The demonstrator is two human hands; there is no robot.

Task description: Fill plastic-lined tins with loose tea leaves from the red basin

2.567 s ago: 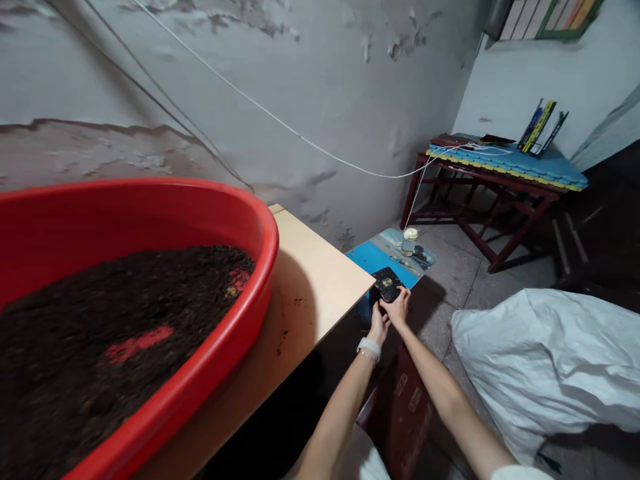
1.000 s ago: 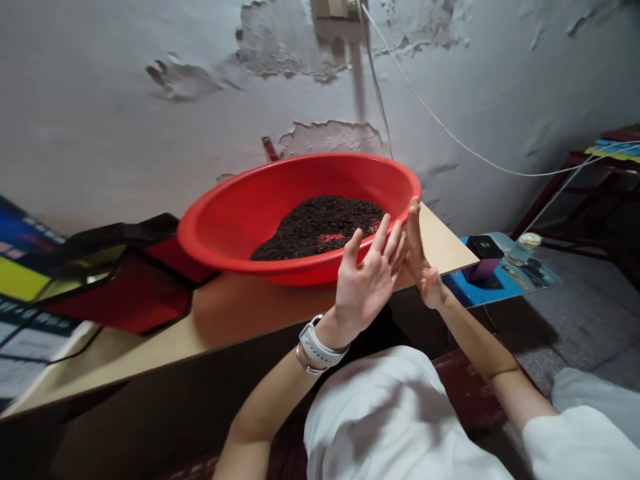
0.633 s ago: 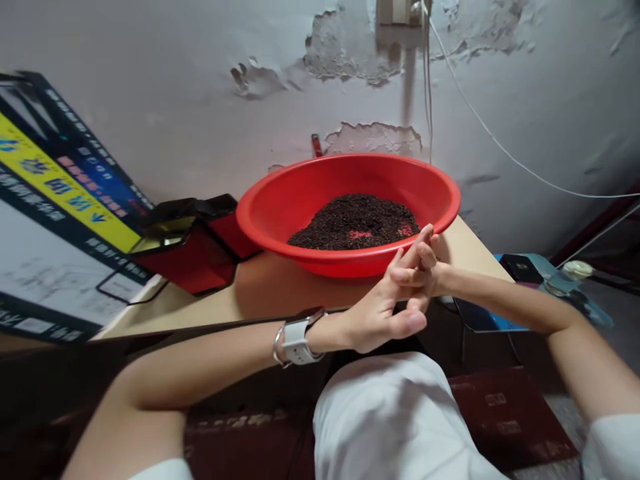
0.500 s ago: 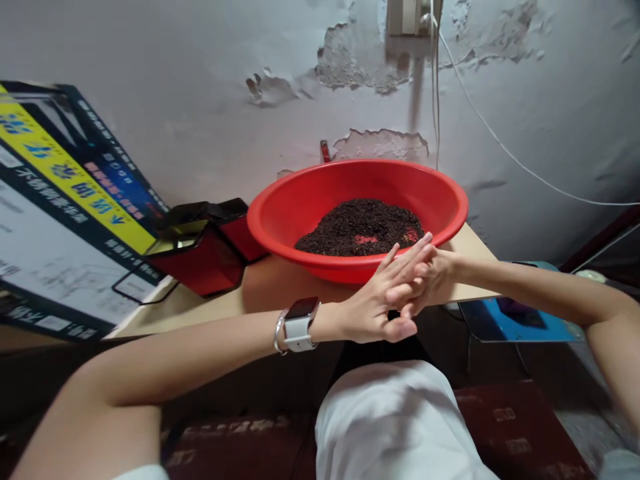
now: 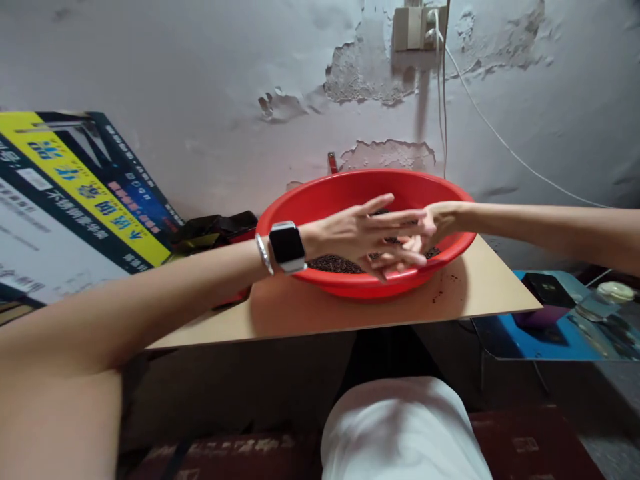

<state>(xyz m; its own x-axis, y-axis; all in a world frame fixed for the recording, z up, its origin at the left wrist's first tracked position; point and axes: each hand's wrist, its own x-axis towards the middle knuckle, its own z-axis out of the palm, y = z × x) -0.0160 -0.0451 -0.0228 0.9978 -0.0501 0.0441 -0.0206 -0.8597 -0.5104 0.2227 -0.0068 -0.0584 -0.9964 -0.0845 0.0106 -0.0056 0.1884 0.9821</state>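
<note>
A large red plastic basin (image 5: 300, 200) stands on the tabletop with a heap of dark, soil-like grains (image 5: 335, 264) inside. My left hand (image 5: 363, 233), with a watch (image 5: 287, 247) and a silver bracelet (image 5: 264, 255) at its wrist, is above the basin with its fingers spread. From the other side my right hand (image 5: 435, 230) meets it, palm against the left fingers, its own fingers stretched out and partly hidden behind them. Neither hand holds an object. Both hands cover much of the heap.
A light wooden tabletop (image 5: 295, 313) bears the basin, and a few dark crumbs lie right of it. Printed boxes (image 5: 85, 200) lean at the left beside a black-and-red container (image 5: 220, 230). A blue table (image 5: 530, 340) stands lower right. Cords hang from a wall socket (image 5: 413, 30).
Both hands have risen from the basin's near rim to above its inside, still touching each other. The view has shifted slightly, and crumbs on the tabletop now show.
</note>
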